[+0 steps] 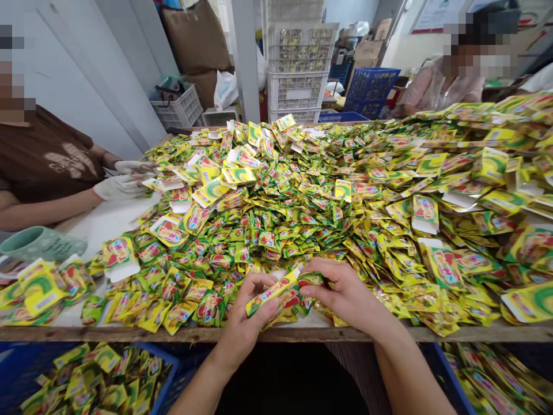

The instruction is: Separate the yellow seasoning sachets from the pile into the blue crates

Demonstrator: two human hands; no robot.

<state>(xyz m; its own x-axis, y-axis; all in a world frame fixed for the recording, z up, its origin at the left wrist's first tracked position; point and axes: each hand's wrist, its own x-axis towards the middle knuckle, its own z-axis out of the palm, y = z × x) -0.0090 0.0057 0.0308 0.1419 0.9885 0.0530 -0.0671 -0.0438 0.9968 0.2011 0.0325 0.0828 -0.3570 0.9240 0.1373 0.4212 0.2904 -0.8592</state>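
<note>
Just above the table's front edge, my left hand (254,305) is closed around a small yellow printed carton (274,291), which is tilted with its far end up to the right. Between the fingers of my right hand (341,288) is a green and red candy packet (309,282), held at the carton's right end. Whether the packet has entered the carton is hard to tell. A heap of small green sachets (259,230) rises right behind both hands. More yellow packets (389,271) spread out to the right.
Blue crates (173,369) filled with yellow packs stand below the wooden table edge (129,334). A green mug (43,245) is at the left. One gloved co-worker (56,167) sits left, another person (444,86) far right. White crates (298,89) are stacked behind.
</note>
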